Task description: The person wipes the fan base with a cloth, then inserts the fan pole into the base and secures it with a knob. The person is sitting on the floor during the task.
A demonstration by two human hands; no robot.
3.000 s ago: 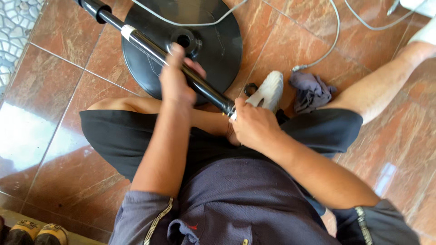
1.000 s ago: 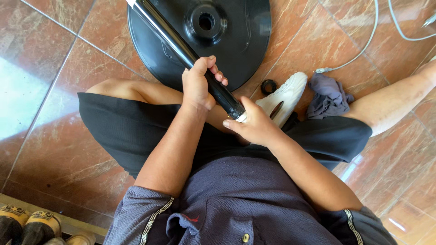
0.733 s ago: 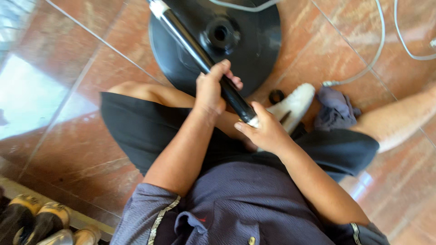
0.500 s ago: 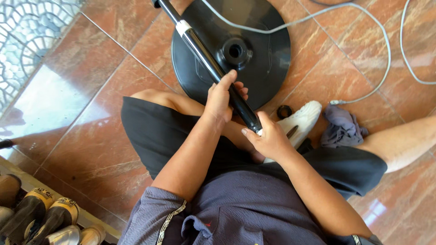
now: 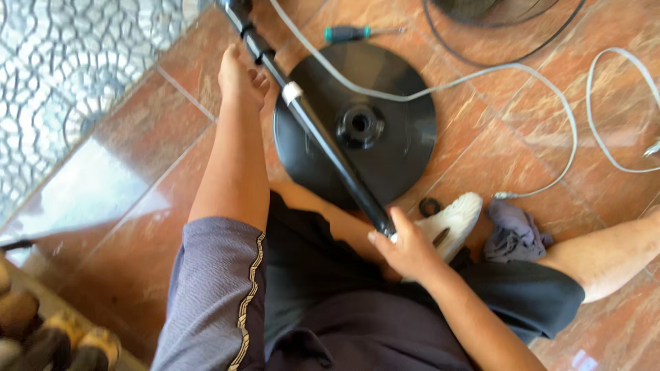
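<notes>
A long black pole point(image 5: 323, 141) with a white band runs diagonally from the top left down to my lap. My right hand point(image 5: 407, 249) is shut on its lower end. My left hand point(image 5: 240, 74) is stretched far out, just left of the pole's upper part beside a black collar; its fingers reach the pole but are not wrapped around it. Under the pole lies a round black base point(image 5: 385, 148) with a centre hole. I sit on the floor in dark shorts.
A teal-handled screwdriver point(image 5: 350, 32) lies beyond the base. White cables point(image 5: 481, 72) loop across the red floor tiles. A white plastic piece point(image 5: 454, 216), a small black ring point(image 5: 431, 206) and a grey cloth point(image 5: 514, 235) lie by my right leg. Shoes point(image 5: 41, 336) stand at bottom left.
My left hand has let go of the pole's middle and reached out far up along it. My view has shifted, so the screwdriver and more floor show. My right hand keeps the lower end.
</notes>
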